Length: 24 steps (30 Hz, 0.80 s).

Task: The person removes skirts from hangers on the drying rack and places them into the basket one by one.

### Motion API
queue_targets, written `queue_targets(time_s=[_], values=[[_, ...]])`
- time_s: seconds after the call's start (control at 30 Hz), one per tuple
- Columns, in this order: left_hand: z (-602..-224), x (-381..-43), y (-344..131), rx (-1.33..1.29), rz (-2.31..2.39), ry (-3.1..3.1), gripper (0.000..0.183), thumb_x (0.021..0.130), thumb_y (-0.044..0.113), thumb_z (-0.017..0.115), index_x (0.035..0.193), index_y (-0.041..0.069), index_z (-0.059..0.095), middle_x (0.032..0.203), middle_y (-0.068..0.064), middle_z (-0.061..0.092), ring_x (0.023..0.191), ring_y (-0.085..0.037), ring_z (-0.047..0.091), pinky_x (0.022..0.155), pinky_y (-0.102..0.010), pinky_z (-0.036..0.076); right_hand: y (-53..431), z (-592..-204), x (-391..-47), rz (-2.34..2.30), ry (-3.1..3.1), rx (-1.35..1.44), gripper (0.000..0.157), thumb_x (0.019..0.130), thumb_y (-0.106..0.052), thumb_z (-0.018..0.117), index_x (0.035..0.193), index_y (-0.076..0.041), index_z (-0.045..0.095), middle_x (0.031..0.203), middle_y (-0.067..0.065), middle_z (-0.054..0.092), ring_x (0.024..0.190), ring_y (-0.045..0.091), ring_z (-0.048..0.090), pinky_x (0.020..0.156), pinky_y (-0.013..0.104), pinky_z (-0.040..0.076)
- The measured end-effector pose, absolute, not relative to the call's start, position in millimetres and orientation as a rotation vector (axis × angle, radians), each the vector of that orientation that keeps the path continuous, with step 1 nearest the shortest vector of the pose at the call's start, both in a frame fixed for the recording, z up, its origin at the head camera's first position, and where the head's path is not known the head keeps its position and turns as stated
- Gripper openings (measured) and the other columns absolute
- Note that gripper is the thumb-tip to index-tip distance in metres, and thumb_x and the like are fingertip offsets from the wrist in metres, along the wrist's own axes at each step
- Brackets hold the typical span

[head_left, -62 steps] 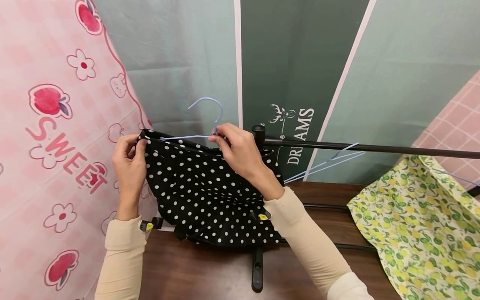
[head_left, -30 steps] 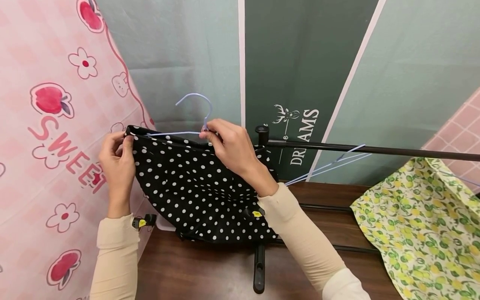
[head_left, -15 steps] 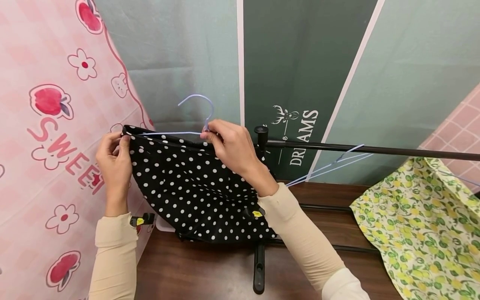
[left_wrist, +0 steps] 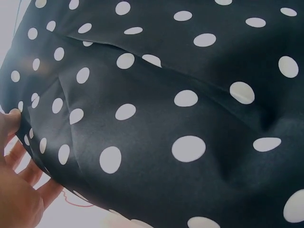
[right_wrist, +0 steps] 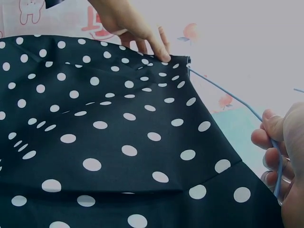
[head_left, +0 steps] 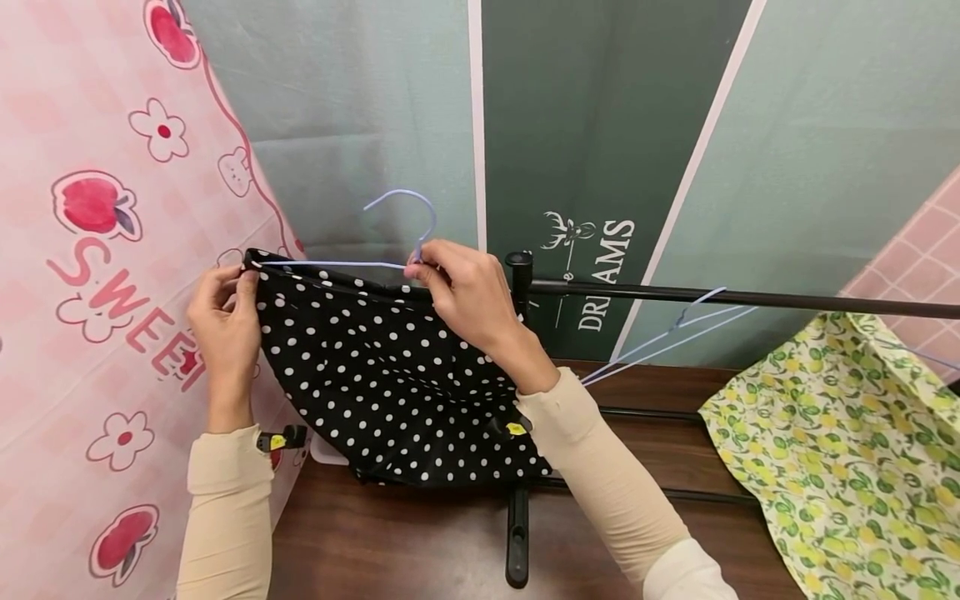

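A black skirt with white dots (head_left: 390, 367) hangs between the two hands, its waist edge uppermost and its lower part flaring out. At its top left corner, my left hand (head_left: 228, 321) pinches the waist edge between thumb and fingers. My right hand (head_left: 468, 292) grips a thin lilac wire hanger (head_left: 401, 193) just below its hook. One arm of the hanger runs left along the waist opening to the pinched corner. In the right wrist view, the hanger wire (right_wrist: 228, 92) enters that corner beside the left fingers. Skirt and right hand hide the hanger's other arm.
A black rack rail (head_left: 750, 298) runs right from a capped post (head_left: 519, 267). Another lilac hanger (head_left: 667, 333) is on the rail, and a lemon-print cloth (head_left: 847, 442) hangs at right. The rack's foot (head_left: 517, 537) rests on the brown wood surface (head_left: 390, 533).
My left hand has moved left with the skirt's corner, pulling the waist edge out longer. The right hand first went left too, then slightly back right. The hanger's arm now reaches close to the corner.
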<state>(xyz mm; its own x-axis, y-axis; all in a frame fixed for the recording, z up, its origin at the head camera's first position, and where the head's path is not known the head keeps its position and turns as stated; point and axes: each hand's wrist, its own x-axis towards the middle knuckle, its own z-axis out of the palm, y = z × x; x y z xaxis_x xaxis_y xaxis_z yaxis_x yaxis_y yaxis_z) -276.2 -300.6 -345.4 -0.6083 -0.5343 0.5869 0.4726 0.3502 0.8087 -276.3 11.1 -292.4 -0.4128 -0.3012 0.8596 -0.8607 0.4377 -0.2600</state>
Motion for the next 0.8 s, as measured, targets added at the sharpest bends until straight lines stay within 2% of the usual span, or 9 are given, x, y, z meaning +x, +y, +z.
queue_targets(time_s=[0.17, 0.3, 0.47, 0.63, 0.8], values=[[-345, -277, -302, 0.064, -1.437, -1.695, 0.011, 0.1, 0.012, 0.076, 0.107, 0.005, 0.08, 0.091, 0.015, 0.069, 0.079, 0.002, 0.067, 0.074, -0.013, 0.054, 12, -293, -276, 0.946, -1.91, 0.988, 0.013, 0.101, -0.016, 0.075, 0.092, -0.006, 0.074, 0.093, 0.002, 0.079, 0.076, 0.011, 0.072, 0.066, 0.027, 0.054], [-345, -279, -306, 0.09, -1.436, -1.662, 0.005, 0.098, 0.01, 0.078, 0.102, 0.011, 0.081, 0.087, 0.016, 0.069, 0.076, 0.003, 0.065, 0.074, -0.014, 0.052, 14, -293, -276, 0.987, -1.884, 0.986, 0.014, 0.099, -0.015, 0.076, 0.089, -0.006, 0.072, 0.093, 0.004, 0.08, 0.07, 0.011, 0.066, 0.063, 0.025, 0.049], [-346, -281, -313, 0.15, -1.431, -1.647, 0.008, 0.098, 0.01, 0.078, 0.099, 0.018, 0.08, 0.086, 0.017, 0.068, 0.075, 0.003, 0.063, 0.075, -0.015, 0.049, 16, -293, -278, 1.114, -1.856, 0.997, 0.016, 0.098, -0.012, 0.077, 0.086, -0.004, 0.07, 0.092, 0.007, 0.08, 0.064, 0.011, 0.057, 0.061, 0.023, 0.043], [-349, -281, -325, 0.191, -1.484, -1.615, 0.014, 0.099, 0.009, 0.076, 0.096, 0.023, 0.078, 0.083, 0.016, 0.069, 0.076, 0.002, 0.064, 0.075, -0.015, 0.05, 16, -293, -278, 1.205, -1.844, 0.994, 0.009, 0.097, -0.009, 0.078, 0.092, -0.003, 0.074, 0.09, 0.007, 0.078, 0.063, 0.01, 0.054, 0.061, 0.022, 0.042], [-351, -281, -332, 0.202, -1.51, -1.613, 0.012, 0.099, 0.009, 0.075, 0.099, 0.019, 0.08, 0.087, 0.014, 0.071, 0.077, 0.0, 0.065, 0.077, -0.016, 0.05, 16, -295, -278, 1.199, -1.852, 0.992, 0.007, 0.096, -0.009, 0.079, 0.098, -0.003, 0.077, 0.091, 0.007, 0.078, 0.063, 0.011, 0.055, 0.061, 0.022, 0.042]])
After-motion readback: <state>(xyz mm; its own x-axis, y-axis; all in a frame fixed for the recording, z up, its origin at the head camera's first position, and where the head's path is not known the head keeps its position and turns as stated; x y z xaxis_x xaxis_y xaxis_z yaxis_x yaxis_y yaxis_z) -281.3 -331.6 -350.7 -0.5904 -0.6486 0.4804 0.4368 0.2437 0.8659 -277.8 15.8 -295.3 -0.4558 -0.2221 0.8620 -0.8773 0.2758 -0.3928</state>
